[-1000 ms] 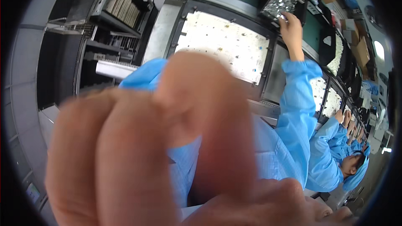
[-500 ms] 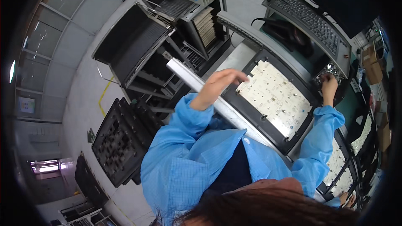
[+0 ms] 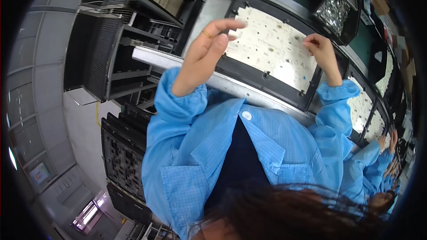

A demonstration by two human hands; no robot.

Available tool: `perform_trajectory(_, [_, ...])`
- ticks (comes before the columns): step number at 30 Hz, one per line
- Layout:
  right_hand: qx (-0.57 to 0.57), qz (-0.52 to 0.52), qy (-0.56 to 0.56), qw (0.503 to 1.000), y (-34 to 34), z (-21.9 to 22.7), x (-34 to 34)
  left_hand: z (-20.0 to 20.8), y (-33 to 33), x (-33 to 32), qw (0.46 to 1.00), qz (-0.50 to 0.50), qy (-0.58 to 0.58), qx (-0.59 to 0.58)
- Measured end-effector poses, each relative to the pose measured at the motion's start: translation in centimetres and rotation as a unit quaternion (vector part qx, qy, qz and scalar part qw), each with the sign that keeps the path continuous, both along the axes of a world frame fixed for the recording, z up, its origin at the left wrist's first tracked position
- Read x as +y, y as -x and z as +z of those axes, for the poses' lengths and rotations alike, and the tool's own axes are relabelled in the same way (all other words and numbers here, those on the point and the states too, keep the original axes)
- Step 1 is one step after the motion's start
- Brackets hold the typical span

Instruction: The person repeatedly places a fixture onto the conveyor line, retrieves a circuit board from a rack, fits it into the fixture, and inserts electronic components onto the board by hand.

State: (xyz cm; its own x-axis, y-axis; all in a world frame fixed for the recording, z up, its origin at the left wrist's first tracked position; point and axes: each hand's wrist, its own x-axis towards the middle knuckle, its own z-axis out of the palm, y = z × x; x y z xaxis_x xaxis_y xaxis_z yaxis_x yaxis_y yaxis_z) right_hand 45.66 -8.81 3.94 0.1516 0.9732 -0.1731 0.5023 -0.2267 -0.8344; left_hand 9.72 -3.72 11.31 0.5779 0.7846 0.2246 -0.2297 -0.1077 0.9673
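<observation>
And here's the pale circuit board (image 3: pixel 275 46), lying flat in a black carrier frame (image 3: pixel 249 68) just beyond the person's chest, with a silver metal rail (image 3: pixel 153 56) running along the near side. Over its upper left corner comes the left hand (image 3: pixel 200 58), a thin ring (image 3: pixel 206 34) on it, index finger stretched out, thumb held apart, fingers spread with nothing seen between them. Across on the far right, the right hand (image 3: pixel 322 53) hangs above the board's edge, fingers curled, tips drawn close to the thumb; whether they pinch some tiny part, I cannot tell. Contact with the board? Can't call that either from up here.

Now, how does this one handle? Light, I'd say, and stiff, a thin panel likely to flex if pressed in the middle, and those small dark parts dotted over it look easy to knock. The best hold looks to be by the bare edges, one hand at each side, clear of the dark clamps (image 3: pixel 267 74) around the rim. Past the right hand sits a black bin (image 3: pixel 351 32) of shiny metal pieces (image 3: pixel 332 12): small, hard, probably slippery, surely fingertip work.
</observation>
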Motion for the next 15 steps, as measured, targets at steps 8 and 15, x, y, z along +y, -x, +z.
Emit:
perform_trajectory(8, [-0.127, -0.035, 0.075, 0.988, 3.1, 4.8, -1.4, 6.2, -6.9, -1.8, 0.825, -0.327, -0.033, -0.460])
perform_trajectory(15, [-0.315, -0.129, -0.159, 0.927, -9.7, 1.3, 5.4, 7.0, -4.5, -4.2, 0.815, -0.318, -0.033, -0.483])
